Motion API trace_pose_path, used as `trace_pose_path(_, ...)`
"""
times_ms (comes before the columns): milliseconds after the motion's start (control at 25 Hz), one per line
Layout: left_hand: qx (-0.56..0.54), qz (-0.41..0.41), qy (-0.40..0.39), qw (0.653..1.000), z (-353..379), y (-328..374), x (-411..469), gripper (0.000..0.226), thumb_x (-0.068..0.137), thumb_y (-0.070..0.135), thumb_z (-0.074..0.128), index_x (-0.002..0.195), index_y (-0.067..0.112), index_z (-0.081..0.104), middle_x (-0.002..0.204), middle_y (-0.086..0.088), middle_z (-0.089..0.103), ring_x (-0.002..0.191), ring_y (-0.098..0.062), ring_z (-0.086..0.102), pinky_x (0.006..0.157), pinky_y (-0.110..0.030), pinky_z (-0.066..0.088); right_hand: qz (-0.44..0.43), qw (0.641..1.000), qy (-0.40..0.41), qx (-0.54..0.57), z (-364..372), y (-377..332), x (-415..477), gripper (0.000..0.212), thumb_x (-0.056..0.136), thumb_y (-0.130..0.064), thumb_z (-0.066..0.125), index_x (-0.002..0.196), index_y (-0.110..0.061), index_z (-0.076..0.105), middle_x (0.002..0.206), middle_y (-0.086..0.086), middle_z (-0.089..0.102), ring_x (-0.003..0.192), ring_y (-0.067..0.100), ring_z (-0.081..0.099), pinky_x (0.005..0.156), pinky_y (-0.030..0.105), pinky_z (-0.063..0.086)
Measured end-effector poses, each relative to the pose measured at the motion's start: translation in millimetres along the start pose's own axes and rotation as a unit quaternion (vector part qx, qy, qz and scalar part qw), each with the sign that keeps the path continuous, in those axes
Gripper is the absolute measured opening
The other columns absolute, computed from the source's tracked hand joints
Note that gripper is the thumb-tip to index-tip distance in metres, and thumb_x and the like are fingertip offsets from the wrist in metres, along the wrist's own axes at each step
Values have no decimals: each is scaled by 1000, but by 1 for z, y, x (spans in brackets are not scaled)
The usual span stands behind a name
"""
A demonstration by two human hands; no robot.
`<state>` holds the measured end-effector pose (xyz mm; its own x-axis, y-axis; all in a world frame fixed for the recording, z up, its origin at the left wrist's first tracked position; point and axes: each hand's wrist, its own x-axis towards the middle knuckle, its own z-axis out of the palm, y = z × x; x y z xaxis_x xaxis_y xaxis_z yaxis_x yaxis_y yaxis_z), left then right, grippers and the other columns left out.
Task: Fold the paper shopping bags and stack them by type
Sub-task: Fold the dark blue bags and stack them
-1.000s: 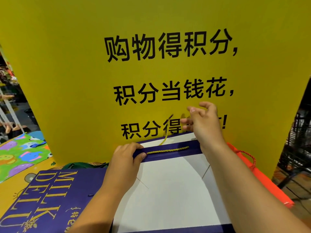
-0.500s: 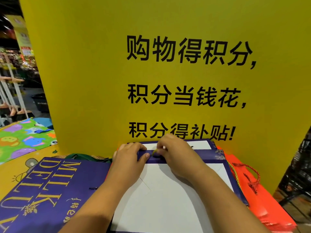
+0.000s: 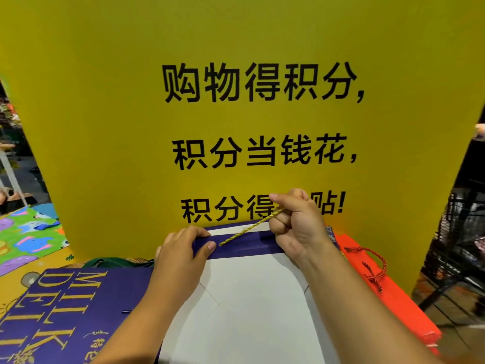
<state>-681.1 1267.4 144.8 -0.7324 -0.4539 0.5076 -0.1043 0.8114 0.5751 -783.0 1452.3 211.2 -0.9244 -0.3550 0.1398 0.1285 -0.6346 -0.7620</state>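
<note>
Left hand (image 3: 181, 254) clamps the top rim of the purple bag (image 3: 249, 298): fingers curled over the far edge, thumb flat on the purple fold band on the near side. Right hand (image 3: 296, 224) is fisted round the gold cord (image 3: 249, 228), fingers curled tight with the cord coming out on the thumb side. The cord runs taut and diagonal from the band, just right of the left thumb tip, up to the right fist. Heel of the right palm sits over the band's right end; can't tell if it presses. The bag's white creased panel spreads out below both wrists.

Room:
- The yellow board (image 3: 131, 127) stands right behind both sets of knuckles, with almost no gap past the rim.
- Left of the left wrist is a flat purple bag (image 3: 78, 306) with gold lettering, its edge under the forearm.
- Dark green fabric (image 3: 112, 262) lies just left of the left fingers, at the board's foot.
- Right of the right wrist a red bag (image 3: 388, 298) lies flat with its red cord handle (image 3: 375, 269) looped on top, near the forearm but apart from it.
- Further right is a wire rack (image 3: 462, 232); far left is a patterned mat (image 3: 26, 237).
</note>
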Motion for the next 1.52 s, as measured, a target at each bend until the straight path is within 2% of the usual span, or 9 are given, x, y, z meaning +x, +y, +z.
trace_pose_path(120,19,8,3,1000,1,0,-1,14,93,38,63,100,40,51,99,23,53,101,-8,44,88,-39,42,-2,1000,-13,14,0,-6,2,46,93,-4,61,62,-23,33,52,-6,32,41,8,21,41,24,18)
trace_pose_path(240,0,-4,0,1000,-1,1,-3,13,94,32,62,98,34,50,93,22,50,97,-11,47,86,-40,44,-63,940,-50,-333,6,-43,-10,20,98,-38,58,87,-22,60,79,-7,59,71,10,54,64,27,43)
trace_pose_path(480,-92,-48,13,995,-10,2,1,9,99,27,54,94,29,48,94,12,52,101,-20,49,87,-44,41,-23,839,36,-543,-31,-107,-31,69,69,-80,56,112,-25,62,109,-4,67,97,16,65,86,38,54)
trace_pose_path(720,-194,-85,85,974,-40,14,12,7,99,25,54,98,19,51,91,13,48,105,-26,48,79,-38,37,120,879,-105,-449,-35,-99,-77,28,94,-23,63,121,-13,66,110,9,75,97,27,72,80,36,56)
trace_pose_path(960,-163,-4,152,975,-57,36,3,49,82,22,75,119,30,44,123,6,48,126,-21,37,106,-45,35,-34,952,-18,-303,8,-125,-104,22,94,-9,56,109,-2,71,101,21,75,82,34,74,61,33,60)
trace_pose_path(1040,-263,81,39,961,-65,56,-1,42,81,39,73,117,45,53,126,16,55,120,-10,50,101,-36,43,-72,954,-26,-291,24,-140,-114,26,88,-13,59,109,-6,72,103,17,75,85,32,73,70,36,57)
trace_pose_path(1280,-522,128,-252,805,-96,108,-15,86,67,82,63,144,54,36,154,21,37,143,-3,33,115,-46,33,-19,926,-235,-296,73,-123,-135,51,90,-60,49,124,-28,70,133,1,65,125,21,59,104,42,48)
trace_pose_path(1400,-739,104,-373,551,-111,104,-19,91,86,71,53,155,20,27,161,-12,24,150,-36,13,119,-63,1,-78,801,-307,-507,84,-91,-117,52,84,-68,58,134,-67,43,161,-17,27,150,1,13,123,42,16)
trace_pose_path(1520,-769,12,-408,491,-122,81,-8,107,75,79,58,154,13,29,159,-22,24,147,-47,16,117,-69,4,-119,685,-265,-668,85,-74,-100,61,90,-55,64,132,-79,25,166,-16,3,151,7,-9,124,46,7)
